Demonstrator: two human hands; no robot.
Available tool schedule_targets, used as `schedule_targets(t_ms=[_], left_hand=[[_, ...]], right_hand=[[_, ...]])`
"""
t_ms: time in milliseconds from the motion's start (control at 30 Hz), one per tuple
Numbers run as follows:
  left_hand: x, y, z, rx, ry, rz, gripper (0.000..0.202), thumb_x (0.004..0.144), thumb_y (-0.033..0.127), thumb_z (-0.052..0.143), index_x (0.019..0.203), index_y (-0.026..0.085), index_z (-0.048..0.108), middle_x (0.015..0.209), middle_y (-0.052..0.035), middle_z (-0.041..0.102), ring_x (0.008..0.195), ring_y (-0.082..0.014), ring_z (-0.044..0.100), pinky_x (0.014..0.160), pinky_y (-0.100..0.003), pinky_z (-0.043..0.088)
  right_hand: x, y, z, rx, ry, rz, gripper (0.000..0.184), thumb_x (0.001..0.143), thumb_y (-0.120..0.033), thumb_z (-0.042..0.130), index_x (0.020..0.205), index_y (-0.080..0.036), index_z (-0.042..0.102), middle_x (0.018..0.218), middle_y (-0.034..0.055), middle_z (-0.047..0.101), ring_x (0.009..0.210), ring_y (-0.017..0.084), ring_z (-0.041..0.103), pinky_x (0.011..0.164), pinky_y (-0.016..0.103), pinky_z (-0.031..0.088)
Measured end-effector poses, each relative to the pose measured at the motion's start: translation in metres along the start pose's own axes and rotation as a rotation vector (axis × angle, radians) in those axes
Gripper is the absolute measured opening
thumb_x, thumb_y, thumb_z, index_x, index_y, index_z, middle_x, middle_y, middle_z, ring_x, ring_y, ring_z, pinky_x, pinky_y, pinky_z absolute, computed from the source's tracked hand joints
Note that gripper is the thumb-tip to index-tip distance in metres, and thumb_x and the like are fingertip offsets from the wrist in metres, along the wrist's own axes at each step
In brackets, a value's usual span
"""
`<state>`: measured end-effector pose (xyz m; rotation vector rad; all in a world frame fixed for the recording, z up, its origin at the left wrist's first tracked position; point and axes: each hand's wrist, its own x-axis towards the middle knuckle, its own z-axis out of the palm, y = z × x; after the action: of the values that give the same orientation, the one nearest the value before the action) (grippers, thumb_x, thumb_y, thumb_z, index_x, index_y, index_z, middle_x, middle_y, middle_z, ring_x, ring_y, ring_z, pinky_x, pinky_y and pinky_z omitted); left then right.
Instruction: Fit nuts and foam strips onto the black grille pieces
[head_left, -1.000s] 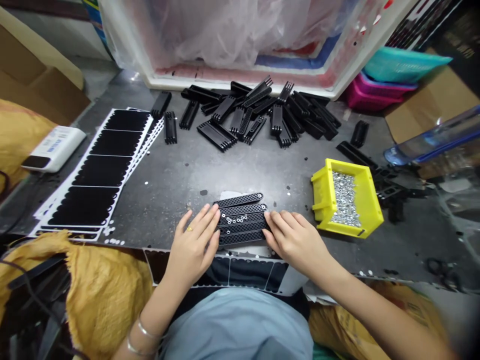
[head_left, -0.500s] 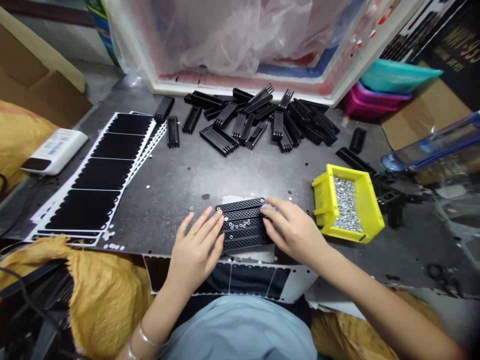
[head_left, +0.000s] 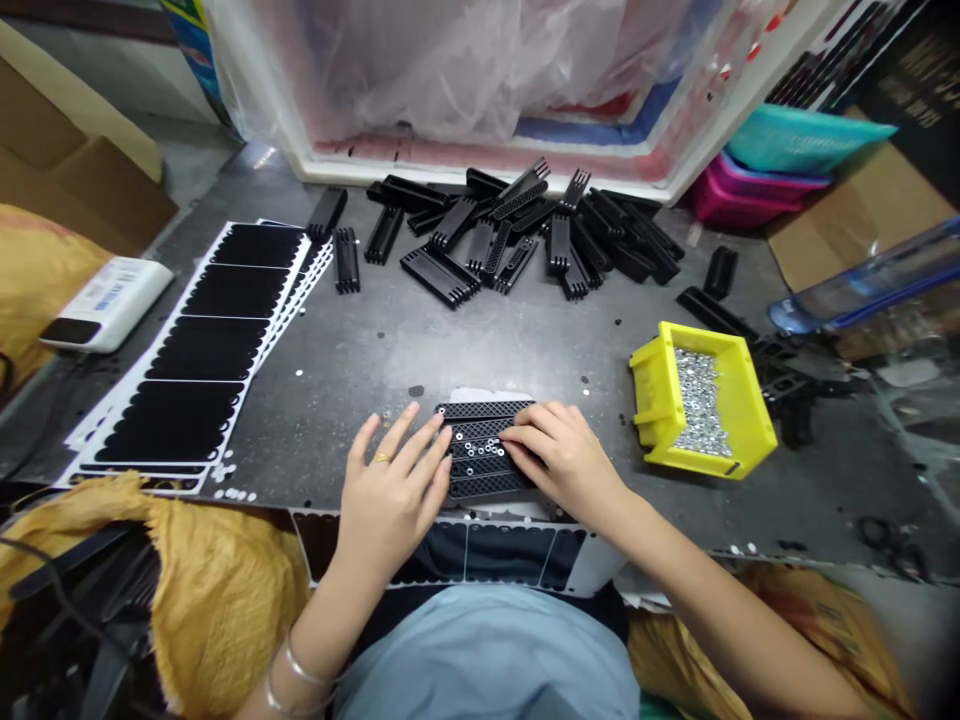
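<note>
Black strips [head_left: 484,464]: plastic by the look, long, slim, rounded ends, raised diamond lattice on top. Side by side near the table's front edge, on a pale sheet [head_left: 480,395], between the hands. Small silver rings [head_left: 471,450] lie loose on the middle ones.

Left hand [head_left: 394,490]: fingers spread wide, tips at the strips' left ends, not closed round anything. Right hand [head_left: 574,465]: fingers bent, tips bunched narrow over the strips' right part, next to the rings; can't tell if it pinches 1.

Yellow bin [head_left: 742,400], smooth plastic, to the right, part filled with shiny metal bits [head_left: 697,400]. Black parts [head_left: 442,275], blocky with pronged ends, heaped toward the back.

Table [head_left: 360,340]: dark grey, scuffed, flecked with white and dark scraps. Behind it a big white-rimmed tray [head_left: 337,175] with crumpled clear film [head_left: 450,80]. Cardboard [head_left: 112,195] far left, yellow woven sack [head_left: 225,600] below the table, teal bag [head_left: 814,140] over pink tubs [head_left: 750,195] at the right.

Counts: about 5 strips, roughly 10 rings, 1 yellow bin, 1 white device [head_left: 112,300], 4 large black panels [head_left: 195,345] on the top sheet at left. Heap overlaps too much to count.
</note>
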<state>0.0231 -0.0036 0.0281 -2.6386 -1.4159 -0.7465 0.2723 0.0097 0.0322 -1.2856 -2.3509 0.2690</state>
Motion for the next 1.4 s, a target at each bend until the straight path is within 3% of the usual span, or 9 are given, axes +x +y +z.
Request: schedule_targets(t_ms=[167, 333, 600, 767, 900, 1067, 1167, 1267, 1400], left_hand=[[0.003, 0.019, -0.002, 0.066, -0.072, -0.02, 0.033, 0.104, 0.023, 0.052, 0.131, 0.012, 0.067, 0.142, -0.0099, 0.066, 0.135, -0.0318, 0.06, 0.119, -0.051, 0.03], [0.004, 0.012, -0.004, 0.062, -0.094, -0.003, 0.032, 0.104, 0.022, 0.051, 0.131, 0.015, 0.067, 0.139, -0.0079, 0.069, 0.134, -0.0317, 0.061, 0.119, -0.052, 0.029], [0.0, -0.001, -0.004, 0.077, -0.044, 0.063, 0.032, 0.102, 0.023, 0.056, 0.132, 0.019, 0.066, 0.14, -0.0068, 0.069, 0.134, -0.032, 0.061, 0.119, -0.053, 0.029], [0.008, 0.011, -0.004, 0.099, -0.044, 0.024, 0.028, 0.101, 0.024, 0.056, 0.124, 0.015, 0.07, 0.133, -0.0095, 0.073, 0.132, -0.0333, 0.062, 0.12, -0.055, 0.027], [0.01, 0.016, -0.004, 0.102, -0.067, 0.035, 0.03, 0.101, 0.022, 0.054, 0.125, 0.012, 0.07, 0.133, -0.0116, 0.072, 0.132, -0.0322, 0.063, 0.121, -0.053, 0.027], [0.009, -0.002, -0.007, 0.038, -0.072, 0.041, 0.027, 0.1, 0.025, 0.057, 0.121, 0.021, 0.073, 0.135, -0.0059, 0.072, 0.135, -0.0308, 0.061, 0.124, -0.055, 0.024], [0.01, -0.016, -0.01, -0.001, -0.09, 0.095, 0.028, 0.1, 0.025, 0.058, 0.123, 0.025, 0.073, 0.139, -0.0032, 0.069, 0.14, -0.0294, 0.056, 0.125, -0.055, 0.023], [0.009, -0.025, -0.011, -0.02, -0.094, 0.123, 0.03, 0.099, 0.025, 0.059, 0.125, 0.029, 0.072, 0.142, -0.0009, 0.068, 0.144, -0.0297, 0.052, 0.126, -0.056, 0.022], [0.008, -0.024, -0.007, -0.066, -0.077, 0.105, 0.032, 0.097, 0.022, 0.06, 0.126, 0.029, 0.072, 0.137, -0.002, 0.071, 0.141, -0.0299, 0.055, 0.126, -0.058, 0.025]], right_hand=[[-0.001, -0.004, 0.007, -0.007, 0.051, -0.032, 0.017, 0.104, -0.022, 0.057, 0.111, -0.017, 0.072, 0.105, 0.0087, 0.073, 0.096, 0.022, 0.06, 0.076, 0.035, 0.04], [0.006, -0.003, 0.006, -0.025, 0.055, -0.087, 0.018, 0.104, -0.024, 0.058, 0.099, -0.017, 0.074, 0.095, 0.0049, 0.073, 0.09, 0.02, 0.059, 0.074, 0.034, 0.038], [-0.049, 0.008, -0.023, -0.203, 0.188, -0.007, 0.012, 0.101, -0.019, 0.062, 0.101, -0.016, 0.073, 0.091, 0.0062, 0.074, 0.083, 0.02, 0.058, 0.071, 0.035, 0.036], [-0.055, 0.004, -0.016, -0.394, 0.246, -0.148, 0.01, 0.099, -0.015, 0.064, 0.102, -0.014, 0.074, 0.092, 0.0072, 0.077, 0.083, 0.019, 0.062, 0.071, 0.034, 0.04], [-0.055, -0.001, -0.018, -0.486, 0.16, -0.23, 0.022, 0.101, -0.022, 0.061, 0.111, -0.008, 0.074, 0.101, 0.0113, 0.077, 0.091, 0.023, 0.064, 0.078, 0.036, 0.045], [-0.058, -0.011, -0.023, -0.623, 0.014, -0.277, 0.039, 0.105, -0.03, 0.055, 0.115, 0.003, 0.073, 0.109, 0.0198, 0.075, 0.099, 0.029, 0.064, 0.084, 0.04, 0.048], [-0.052, -0.003, -0.03, -0.601, -0.083, -0.344, 0.042, 0.106, -0.033, 0.051, 0.106, 0.0, 0.076, 0.109, 0.0196, 0.073, 0.099, 0.029, 0.063, 0.084, 0.04, 0.049], [-0.044, 0.016, -0.042, -0.511, -0.179, -0.459, 0.043, 0.107, -0.038, 0.049, 0.109, -0.005, 0.075, 0.108, 0.0158, 0.073, 0.096, 0.027, 0.061, 0.08, 0.038, 0.05], [-0.034, 0.022, -0.046, -0.399, -0.157, -0.448, 0.035, 0.107, -0.035, 0.05, 0.109, -0.009, 0.074, 0.102, 0.0127, 0.073, 0.087, 0.023, 0.061, 0.073, 0.037, 0.048]])
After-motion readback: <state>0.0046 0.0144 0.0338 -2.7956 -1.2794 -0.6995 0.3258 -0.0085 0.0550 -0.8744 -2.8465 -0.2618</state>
